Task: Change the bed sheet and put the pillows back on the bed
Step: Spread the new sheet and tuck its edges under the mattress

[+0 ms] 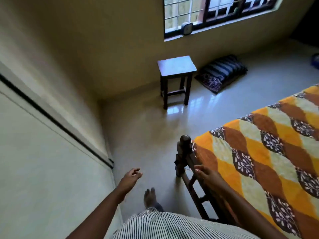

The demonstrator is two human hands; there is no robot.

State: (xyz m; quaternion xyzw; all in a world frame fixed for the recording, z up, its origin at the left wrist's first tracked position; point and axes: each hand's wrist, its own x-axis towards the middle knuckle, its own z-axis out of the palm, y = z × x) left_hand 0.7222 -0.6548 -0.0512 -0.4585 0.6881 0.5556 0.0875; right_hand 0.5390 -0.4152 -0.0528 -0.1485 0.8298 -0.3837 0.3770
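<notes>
We stand at the corner of the bed, our left hand (132, 175) and right hand (205, 175) both loose-fingered and holding nothing, the right one near the wooden bed frame (185, 145). An orange-and-brown patterned bed sheet (267, 152) covers the mattress. The pillows (222, 71) lie stacked on the floor (146, 126) against the wall, beside a wooden stool (176, 66) under the window (215, 12).

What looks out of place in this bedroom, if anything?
The striped pillow lies on something dark and patterned on the floor by the wall, beside the stool, instead of on the bed. Nothing else stands out.
</notes>
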